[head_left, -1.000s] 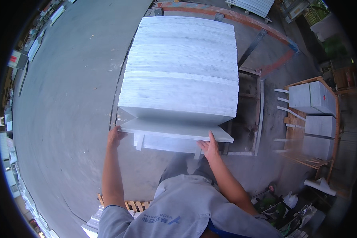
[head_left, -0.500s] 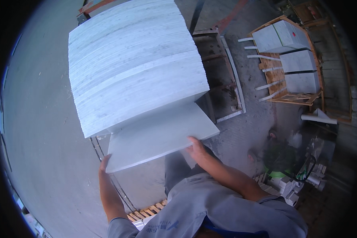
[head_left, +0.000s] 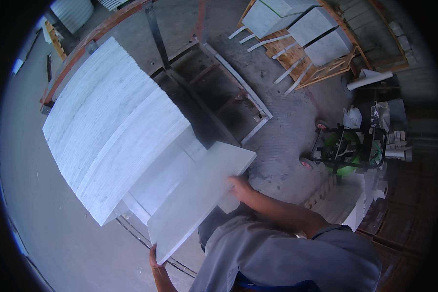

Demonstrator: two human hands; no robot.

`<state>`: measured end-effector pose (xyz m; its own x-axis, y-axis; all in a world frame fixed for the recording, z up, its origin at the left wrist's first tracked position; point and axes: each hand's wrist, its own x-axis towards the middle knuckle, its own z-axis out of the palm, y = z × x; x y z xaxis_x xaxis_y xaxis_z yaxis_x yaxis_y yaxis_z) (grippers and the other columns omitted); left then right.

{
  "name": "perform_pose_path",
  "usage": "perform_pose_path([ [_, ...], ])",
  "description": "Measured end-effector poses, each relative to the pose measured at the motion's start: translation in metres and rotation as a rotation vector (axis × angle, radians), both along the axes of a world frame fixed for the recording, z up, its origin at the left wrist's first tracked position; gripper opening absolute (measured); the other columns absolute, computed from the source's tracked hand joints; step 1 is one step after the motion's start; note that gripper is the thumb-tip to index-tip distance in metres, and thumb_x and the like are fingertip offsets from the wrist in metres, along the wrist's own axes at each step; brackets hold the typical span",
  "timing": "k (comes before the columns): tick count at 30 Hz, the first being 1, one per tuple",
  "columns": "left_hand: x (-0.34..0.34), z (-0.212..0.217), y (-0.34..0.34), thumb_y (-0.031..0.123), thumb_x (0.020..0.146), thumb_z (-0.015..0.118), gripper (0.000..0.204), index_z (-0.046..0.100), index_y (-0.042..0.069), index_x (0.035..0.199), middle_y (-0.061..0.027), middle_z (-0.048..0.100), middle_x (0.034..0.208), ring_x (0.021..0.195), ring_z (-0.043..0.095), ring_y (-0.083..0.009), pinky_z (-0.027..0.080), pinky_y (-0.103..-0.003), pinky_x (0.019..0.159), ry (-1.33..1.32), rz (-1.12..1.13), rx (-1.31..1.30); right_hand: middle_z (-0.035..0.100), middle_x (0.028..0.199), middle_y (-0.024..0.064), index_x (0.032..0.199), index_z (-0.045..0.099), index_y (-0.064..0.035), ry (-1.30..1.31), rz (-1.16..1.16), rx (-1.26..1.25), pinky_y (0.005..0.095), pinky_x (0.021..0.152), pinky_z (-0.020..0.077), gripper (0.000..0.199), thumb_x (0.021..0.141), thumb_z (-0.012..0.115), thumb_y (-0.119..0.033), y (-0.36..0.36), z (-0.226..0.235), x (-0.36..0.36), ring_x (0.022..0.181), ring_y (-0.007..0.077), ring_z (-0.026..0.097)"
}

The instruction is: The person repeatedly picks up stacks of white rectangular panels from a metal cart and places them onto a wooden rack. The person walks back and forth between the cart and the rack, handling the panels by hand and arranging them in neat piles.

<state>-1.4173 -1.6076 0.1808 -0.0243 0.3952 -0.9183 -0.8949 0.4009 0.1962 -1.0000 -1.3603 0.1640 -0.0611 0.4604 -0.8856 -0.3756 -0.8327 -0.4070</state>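
I hold a flat white stone slab (head_left: pixel 199 197) between both hands, pulled out from the front of a large stack of upright white slabs (head_left: pixel 109 131). My left hand (head_left: pixel 154 257) grips the slab's lower left corner. My right hand (head_left: pixel 239 185) grips its right edge near the upper corner. The slab tilts away from the stack toward my body.
A metal A-frame rack (head_left: pixel 214 92) stands behind the stack. A wooden crate with more white slabs (head_left: pixel 306 34) sits at the upper right. A green wheeled machine (head_left: pixel 348 151) and a white roll (head_left: pixel 370 79) are at the right, on concrete floor.
The view has swung left and the stack now sits at the left. The slab has come further out from the stack, turned toward the right, with both hands still on it.
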Motion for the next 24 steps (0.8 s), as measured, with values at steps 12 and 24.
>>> perform_pose_path([
  [12, 0.164, -0.021, 0.119, 0.021, 0.086, 0.044, 0.035, 0.045, -0.002, 0.113, -0.0156, 0.055, 0.105, 0.096, 0.055, -0.0307, 0.045, -0.041, 0.085, 0.095, -0.397, -0.247, 0.058, 0.103, 0.0181, 0.107, 0.052, -0.0019, -0.799, 0.586, 0.805, 0.0372, 0.084, 0.0455, 0.039, 0.071, 0.064, -0.008, -0.090, 0.020, 0.270, 0.101, 0.0302, 0.056],
  [24, 0.460, 0.006, 0.244, 0.018, 0.081, 0.055, 0.040, 0.045, -0.001, 0.114, -0.0164, 0.055, 0.103, 0.095, 0.054, -0.0312, 0.045, -0.041, 0.082, 0.132, -0.584, -0.172, 0.055, 0.107, 0.0137, 0.109, 0.051, -0.0058, -0.014, -0.484, 0.174, 0.0460, 0.078, 0.0502, 0.037, 0.074, 0.061, -0.010, -0.071, -0.013, 0.545, 0.101, 0.0280, 0.055],
])
